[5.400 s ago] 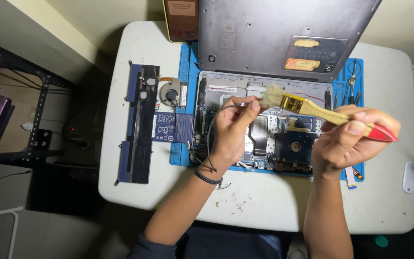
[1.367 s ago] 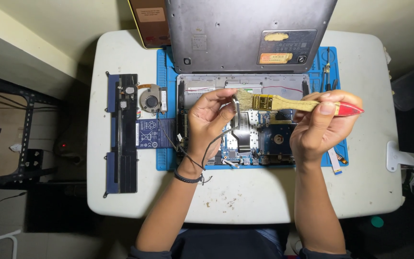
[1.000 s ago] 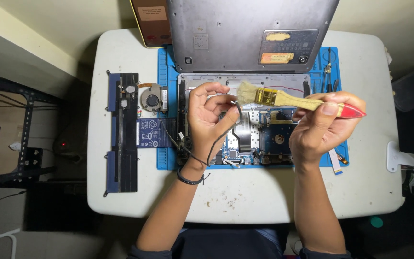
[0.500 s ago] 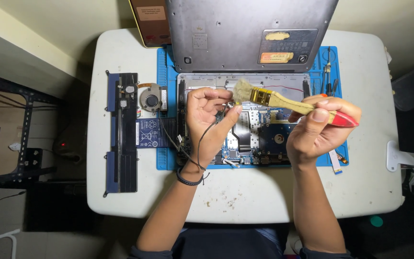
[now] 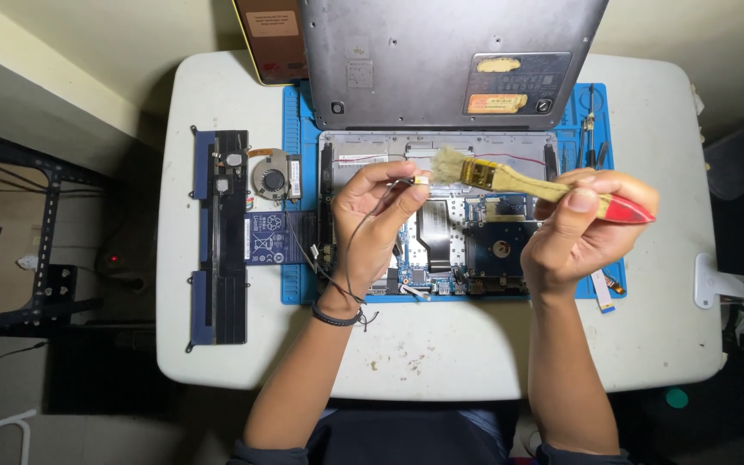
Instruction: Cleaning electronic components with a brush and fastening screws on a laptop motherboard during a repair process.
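Above the laptop, the right hand has swung its brush bristles against the left hand's pinched cable.

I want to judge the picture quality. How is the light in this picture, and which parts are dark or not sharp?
Head view: light falls from above on the white table, bright and even there; the floor and shelf frame at the left sink into darkness. The left hand, right hand and brush are fairly sharp; the bristles look soft. The table edges bow slightly from the wide lens.
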